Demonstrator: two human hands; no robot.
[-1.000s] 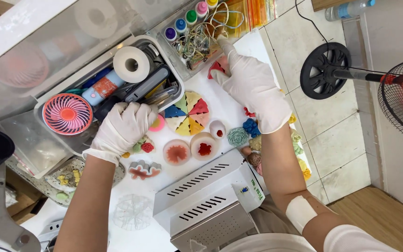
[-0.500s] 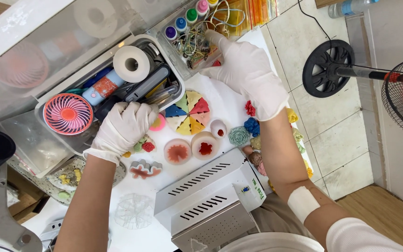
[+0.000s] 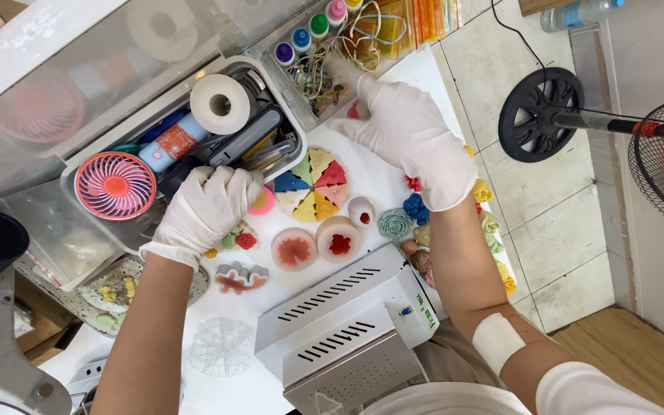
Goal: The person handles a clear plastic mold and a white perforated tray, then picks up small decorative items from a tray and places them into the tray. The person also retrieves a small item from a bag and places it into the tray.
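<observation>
From up here I see my right hand point(image 3: 409, 134) gloved in white, reaching forward over the bench point(image 3: 382, 180). Its fingers point(image 3: 347, 77) are curled down onto a small red piece point(image 3: 353, 111), which shows only as a sliver under the knuckles, just beside the tray of rubber bands and wire point(image 3: 324, 73). I cannot tell whether they have actually pinched it.

My left hand point(image 3: 207, 206) is folded loosely, fingertips point(image 3: 244, 180) resting on a pink round piece point(image 3: 263, 201), with the grey bin's rim point(image 3: 290, 127) just beyond them.

Between the two hands lies the wheel of coloured wedges point(image 3: 314, 184); nearer my wrists sit two round pink moulds with red centres point(image 3: 317, 242).

I judge the red piece to be light, rigid and brittle, like cast resin or plaster, so thin edges could chip. Glove latex should grip it well. I'd take it by opposite sides at its thickest part, thumb against forefinger, pressing lightly, and lift straight clear of the wire tangle ahead of the fingertips.
</observation>
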